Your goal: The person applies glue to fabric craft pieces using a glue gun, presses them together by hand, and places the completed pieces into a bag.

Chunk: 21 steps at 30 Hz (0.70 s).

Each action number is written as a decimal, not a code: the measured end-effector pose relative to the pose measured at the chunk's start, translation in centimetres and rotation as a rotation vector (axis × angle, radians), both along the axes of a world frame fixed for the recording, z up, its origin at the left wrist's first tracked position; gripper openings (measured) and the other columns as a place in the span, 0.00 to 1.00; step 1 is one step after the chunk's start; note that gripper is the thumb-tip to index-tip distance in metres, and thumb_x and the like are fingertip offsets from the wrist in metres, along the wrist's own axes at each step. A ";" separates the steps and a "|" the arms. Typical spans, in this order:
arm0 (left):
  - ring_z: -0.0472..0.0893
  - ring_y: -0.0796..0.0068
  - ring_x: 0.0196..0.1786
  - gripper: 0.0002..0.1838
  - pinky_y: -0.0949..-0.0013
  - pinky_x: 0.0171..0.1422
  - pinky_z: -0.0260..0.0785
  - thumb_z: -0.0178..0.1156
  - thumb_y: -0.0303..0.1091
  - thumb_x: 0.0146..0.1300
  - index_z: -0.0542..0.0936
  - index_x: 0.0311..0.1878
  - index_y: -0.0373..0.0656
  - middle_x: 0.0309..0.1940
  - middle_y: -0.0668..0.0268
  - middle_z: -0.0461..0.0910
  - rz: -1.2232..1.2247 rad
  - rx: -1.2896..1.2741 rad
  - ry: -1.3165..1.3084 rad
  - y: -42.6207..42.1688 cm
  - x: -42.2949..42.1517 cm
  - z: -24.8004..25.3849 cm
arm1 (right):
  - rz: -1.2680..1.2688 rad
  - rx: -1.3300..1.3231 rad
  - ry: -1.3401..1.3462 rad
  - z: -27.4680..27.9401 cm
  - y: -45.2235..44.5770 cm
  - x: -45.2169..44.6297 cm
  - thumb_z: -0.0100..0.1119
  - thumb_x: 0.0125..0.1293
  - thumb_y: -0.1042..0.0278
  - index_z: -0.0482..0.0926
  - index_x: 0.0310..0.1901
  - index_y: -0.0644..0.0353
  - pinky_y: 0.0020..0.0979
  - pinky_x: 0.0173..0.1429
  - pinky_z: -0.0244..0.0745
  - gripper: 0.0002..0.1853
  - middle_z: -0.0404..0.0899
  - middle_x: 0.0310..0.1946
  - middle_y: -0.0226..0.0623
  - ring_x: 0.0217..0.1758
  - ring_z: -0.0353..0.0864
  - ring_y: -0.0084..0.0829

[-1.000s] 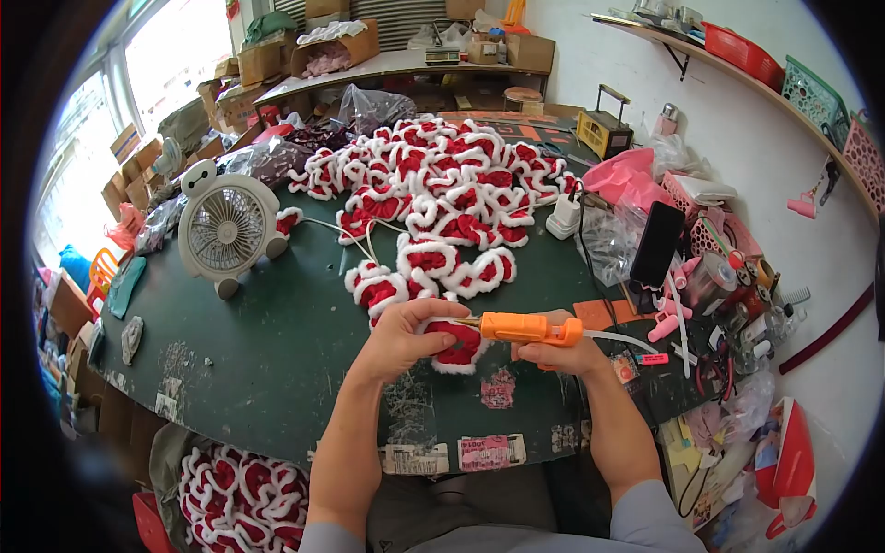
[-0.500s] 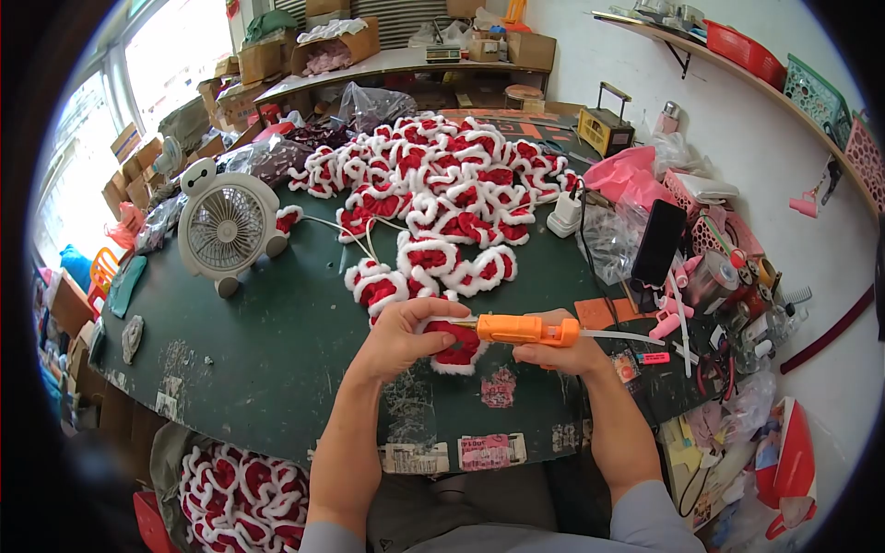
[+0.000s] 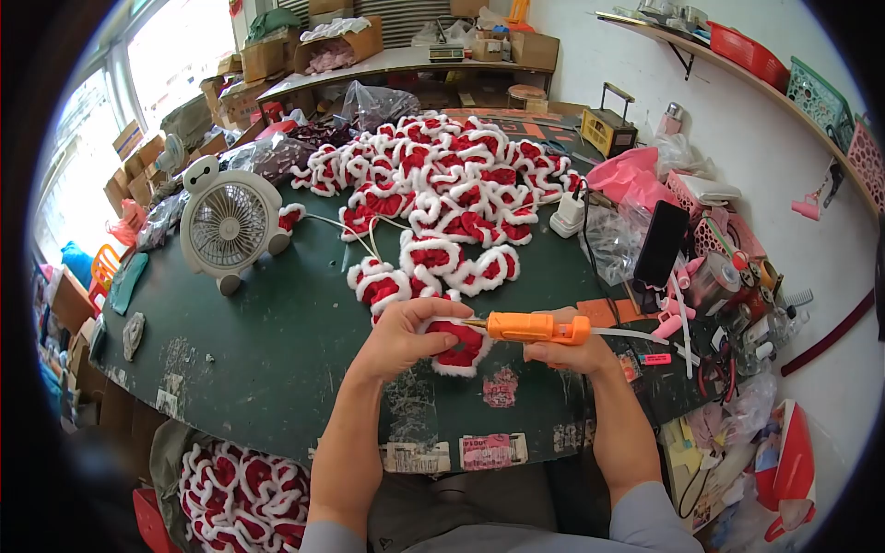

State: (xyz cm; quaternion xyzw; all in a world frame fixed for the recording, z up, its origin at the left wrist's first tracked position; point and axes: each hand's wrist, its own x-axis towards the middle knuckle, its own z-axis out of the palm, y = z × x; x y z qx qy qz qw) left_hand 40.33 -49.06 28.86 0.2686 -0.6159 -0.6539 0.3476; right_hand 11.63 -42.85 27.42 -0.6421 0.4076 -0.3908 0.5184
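Observation:
My left hand pinches the upper left edge of a red piece with white fluffy trim, above the green tabletop. In my right hand is an orange glue gun, its nozzle pointing left at the top of the piece, close to my left fingertips. A white glue stick sticks out of the back of the gun. Just beyond my hands, a heap of similar red and white pieces stretches back over the table. Whether the nozzle touches the fabric cannot be made out.
A white fan stands on the green table at the left. To the right are a white plug adapter, a black phone, plastic bags and pink tools. More trimmed pieces fill a bag below the table's edge.
The glue gun and my right hand have shifted slightly right since the last earlier frame. My left hand keeps its hold on the piece.

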 end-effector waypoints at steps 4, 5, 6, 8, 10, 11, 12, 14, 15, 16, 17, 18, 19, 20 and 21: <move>0.85 0.79 0.47 0.21 0.77 0.51 0.79 0.62 0.12 0.57 0.82 0.56 0.32 0.48 0.63 0.84 -0.011 0.023 -0.006 0.1 -0.1 0.0 | 0.031 -0.066 -0.019 0.1 -0.1 0.8 0.72 0.62 0.63 0.84 0.45 0.64 0.21 0.29 0.67 0.15 0.80 0.28 0.26 0.26 0.73 0.15; 0.85 0.79 0.48 0.21 0.77 0.51 0.79 0.62 0.12 0.57 0.82 0.56 0.32 0.48 0.63 0.84 -0.014 0.009 -0.009 0.1 -0.1 0.0 | 0.050 -0.112 -0.028 0.2 -0.1 0.9 0.72 0.62 0.64 0.84 0.45 0.64 0.20 0.31 0.68 0.15 0.81 0.29 0.26 0.27 0.74 0.14; 0.85 0.79 0.48 0.22 0.77 0.51 0.79 0.62 0.12 0.57 0.82 0.56 0.32 0.48 0.63 0.85 -0.016 -0.003 -0.012 0.1 -0.1 0.0 | 0.050 -0.111 -0.028 0.2 -0.1 0.9 0.72 0.62 0.64 0.84 0.45 0.64 0.20 0.31 0.68 0.15 0.81 0.29 0.26 0.27 0.74 0.14; 0.85 0.79 0.48 0.21 0.77 0.52 0.79 0.62 0.12 0.57 0.82 0.56 0.32 0.48 0.63 0.85 -0.017 -0.002 -0.011 0.1 -0.1 -0.1 | 0.042 -0.041 0.005 0.3 -0.1 0.8 0.72 0.63 0.65 0.84 0.49 0.65 0.21 0.35 0.70 0.17 0.82 0.32 0.27 0.31 0.75 0.15; 0.85 0.78 0.48 0.21 0.76 0.52 0.79 0.62 0.12 0.57 0.82 0.56 0.32 0.48 0.63 0.85 -0.016 -0.001 -0.011 0.1 0.0 0.0 | 0.045 0.003 -0.019 1.2 0.3 0.9 0.72 0.63 0.65 0.84 0.51 0.65 0.22 0.36 0.71 0.18 0.82 0.33 0.27 0.32 0.75 0.15; 0.85 0.78 0.48 0.21 0.76 0.52 0.79 0.62 0.12 0.57 0.82 0.56 0.32 0.48 0.62 0.85 -0.010 0.006 0.003 0.1 0.0 0.1 | 0.047 0.048 -0.043 1.5 0.5 0.9 0.72 0.63 0.66 0.84 0.53 0.65 0.23 0.37 0.71 0.19 0.83 0.34 0.27 0.33 0.76 0.15; 0.85 0.78 0.48 0.21 0.76 0.53 0.79 0.62 0.12 0.57 0.82 0.56 0.32 0.48 0.62 0.85 -0.004 0.012 0.018 0.1 0.0 0.1 | 0.047 0.047 -0.043 1.6 0.4 0.8 0.72 0.63 0.66 0.84 0.53 0.65 0.23 0.37 0.71 0.19 0.83 0.34 0.27 0.33 0.76 0.15; 0.85 0.78 0.48 0.22 0.75 0.53 0.79 0.62 0.12 0.56 0.82 0.56 0.32 0.48 0.62 0.85 -0.007 0.021 0.025 0.1 0.1 0.2 | 0.029 0.108 0.019 1.7 0.5 0.4 0.72 0.63 0.66 0.83 0.55 0.65 0.23 0.38 0.72 0.20 0.83 0.34 0.26 0.34 0.76 0.16; 0.85 0.78 0.48 0.22 0.75 0.53 0.79 0.62 0.12 0.56 0.82 0.56 0.32 0.48 0.62 0.85 -0.009 0.031 0.032 0.1 0.2 0.2 | 0.029 0.108 0.019 1.6 0.5 0.3 0.72 0.63 0.66 0.83 0.55 0.65 0.23 0.38 0.72 0.20 0.83 0.34 0.26 0.34 0.76 0.16; 0.85 0.78 0.48 0.22 0.75 0.53 0.79 0.62 0.12 0.56 0.82 0.56 0.32 0.48 0.62 0.85 -0.008 0.030 0.032 0.1 0.2 0.3 | 0.038 0.094 0.003 1.6 0.5 0.2 0.72 0.63 0.66 0.83 0.54 0.65 0.23 0.38 0.72 0.20 0.83 0.34 0.27 0.34 0.76 0.16; 0.85 0.78 0.48 0.22 0.75 0.53 0.79 0.62 0.12 0.56 0.82 0.56 0.32 0.48 0.62 0.85 -0.008 0.040 0.031 0.2 0.2 0.3 | 0.047 0.080 -0.013 1.6 0.5 0.1 0.72 0.63 0.66 0.83 0.54 0.65 0.23 0.37 0.71 0.19 0.83 0.35 0.27 0.34 0.76 0.15; 0.85 0.78 0.49 0.22 0.75 0.53 0.79 0.62 0.12 0.56 0.82 0.56 0.32 0.48 0.62 0.85 -0.009 0.049 0.029 0.2 0.2 0.3 | 0.048 0.079 -0.012 1.6 0.5 0.1 0.72 0.63 0.66 0.83 0.54 0.65 0.23 0.37 0.71 0.19 0.83 0.35 0.27 0.34 0.76 0.15; 0.85 0.78 0.49 0.22 0.75 0.53 0.79 0.62 0.12 0.56 0.82 0.56 0.32 0.48 0.62 0.85 -0.009 0.050 0.029 0.2 0.2 0.3 | 0.049 0.082 -0.011 1.6 0.5 0.0 0.72 0.63 0.66 0.83 0.54 0.65 0.23 0.38 0.71 0.19 0.83 0.35 0.27 0.34 0.76 0.16; 0.85 0.79 0.48 0.22 0.76 0.52 0.79 0.63 0.12 0.56 0.82 0.56 0.32 0.47 0.63 0.85 -0.014 0.045 0.027 0.2 0.2 0.3 | 0.051 0.084 -0.010 1.6 0.5 -0.1 0.72 0.63 0.66 0.84 0.53 0.65 0.23 0.38 0.71 0.19 0.83 0.35 0.28 0.34 0.76 0.16; 0.85 0.79 0.47 0.22 0.76 0.52 0.79 0.63 0.13 0.56 0.82 0.56 0.33 0.47 0.64 0.85 -0.020 0.040 0.026 0.2 0.1 0.3 | 0.050 0.084 -0.009 1.5 0.4 0.0 0.72 0.63 0.66 0.84 0.53 0.65 0.23 0.38 0.71 0.19 0.83 0.35 0.28 0.34 0.76 0.16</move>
